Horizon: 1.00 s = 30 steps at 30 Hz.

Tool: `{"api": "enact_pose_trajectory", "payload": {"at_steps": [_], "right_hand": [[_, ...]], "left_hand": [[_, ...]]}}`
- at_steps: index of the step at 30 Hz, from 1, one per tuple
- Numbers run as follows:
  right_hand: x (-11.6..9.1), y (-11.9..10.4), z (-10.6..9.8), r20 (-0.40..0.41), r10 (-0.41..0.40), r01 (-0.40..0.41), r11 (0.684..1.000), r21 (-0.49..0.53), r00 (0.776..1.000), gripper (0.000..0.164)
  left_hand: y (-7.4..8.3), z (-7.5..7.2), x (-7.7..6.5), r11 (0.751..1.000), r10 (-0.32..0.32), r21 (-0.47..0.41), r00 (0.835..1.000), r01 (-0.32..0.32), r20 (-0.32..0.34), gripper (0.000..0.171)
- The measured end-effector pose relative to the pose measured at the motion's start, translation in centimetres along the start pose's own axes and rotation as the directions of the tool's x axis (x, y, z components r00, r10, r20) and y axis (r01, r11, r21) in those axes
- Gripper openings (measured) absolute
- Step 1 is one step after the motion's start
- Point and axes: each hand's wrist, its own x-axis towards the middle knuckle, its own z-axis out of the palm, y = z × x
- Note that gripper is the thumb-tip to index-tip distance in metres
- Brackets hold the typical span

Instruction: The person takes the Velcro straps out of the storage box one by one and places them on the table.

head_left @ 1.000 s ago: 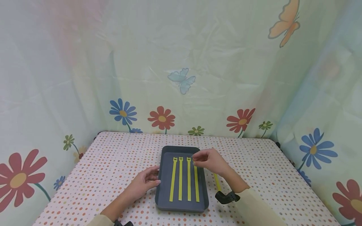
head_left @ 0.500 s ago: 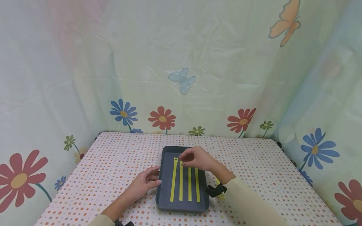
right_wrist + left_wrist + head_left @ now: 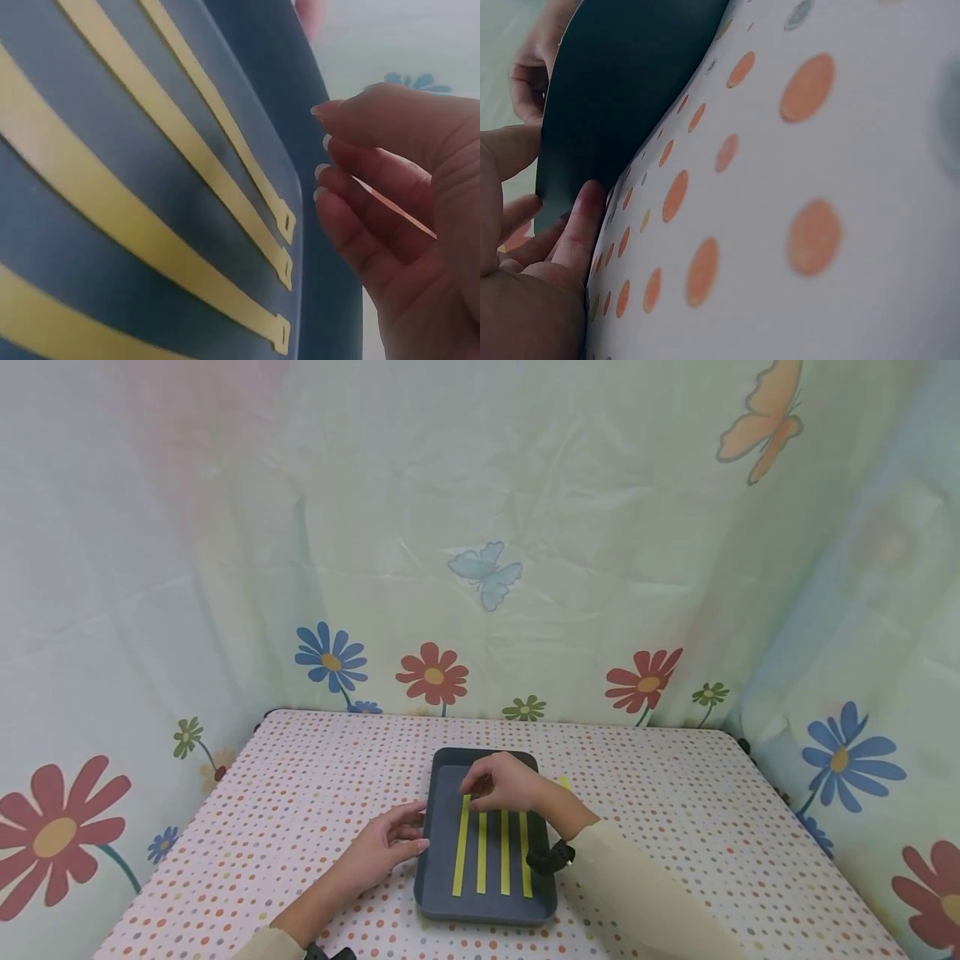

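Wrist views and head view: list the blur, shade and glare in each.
Head: faint sheen on the creased backdrop; left wrist: tray side dark and shaded, nearest orange dots soft; right wrist: yellow slotted straps fairly clear, blue flower beyond soft.

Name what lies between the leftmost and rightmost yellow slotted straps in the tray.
Two more yellow slotted straps and bare strips of tray floor; the head view shows this, though the right hand hides their far ends.
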Motion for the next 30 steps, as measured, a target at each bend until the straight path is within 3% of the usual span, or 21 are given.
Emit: {"api": "enact_pose_trajectory", "payload": {"at_steps": [8,18,30], "right_hand": [[1.5,0.0,0.5,0.106,-0.032,0.046,0.99,-0.131,0.994,0.023],[2.2,0.5,1.0,0.171,0.017,0.025,0.971,-0.24,0.985,0.024],[3.0,0.7,1.3,0.247,-0.004,0.092,0.933,-0.348,0.969,0.028]], "left_hand": [[-0.1,-0.1,0.1,1.0,-0.001,-0.003,1.0,0.001,-0.001,0.065],[0.0,0.1,0.0,1.0,0.001,-0.012,1.0,-0.001,0.0,0.066],[0.4,0.2,-0.2,1.0,0.006,-0.022,1.0,-0.006,-0.005,0.066]]}}
